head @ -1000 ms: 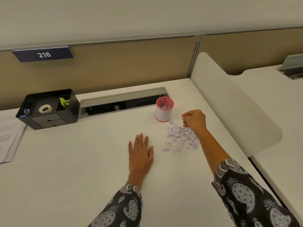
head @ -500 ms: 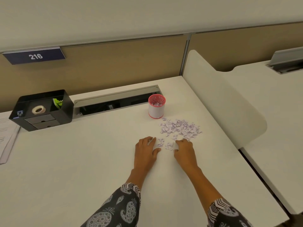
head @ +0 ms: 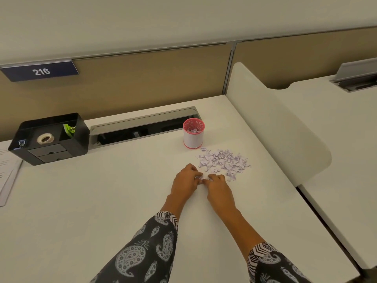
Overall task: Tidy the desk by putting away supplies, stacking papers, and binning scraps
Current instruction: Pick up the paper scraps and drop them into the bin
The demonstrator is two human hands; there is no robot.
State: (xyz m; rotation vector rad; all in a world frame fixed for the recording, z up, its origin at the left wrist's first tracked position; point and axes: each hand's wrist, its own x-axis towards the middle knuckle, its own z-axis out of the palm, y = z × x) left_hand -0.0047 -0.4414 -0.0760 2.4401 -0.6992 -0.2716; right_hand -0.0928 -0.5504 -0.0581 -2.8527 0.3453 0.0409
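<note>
A heap of small white paper scraps [head: 224, 161] lies on the white desk [head: 102, 201], just in front of a pink-rimmed white cup [head: 193, 133] that holds some scraps. My left hand [head: 185, 181] and my right hand [head: 217, 185] rest on the desk at the near left edge of the heap. Their fingertips meet and pinch a few scraps between them. How many scraps each hand grips is hidden by the fingers.
A black desk organiser [head: 49, 137] with a tape roll [head: 45, 138] and green clips stands at the back left. Printed papers [head: 8, 170] lie at the left edge. An open cable tray [head: 142, 127] runs along the back. A white divider panel [head: 275, 123] rises on the right.
My right hand came back from near the cup to the heap's near edge. My left hand lifted from flat on the desk, and both hands closed together on scraps.
</note>
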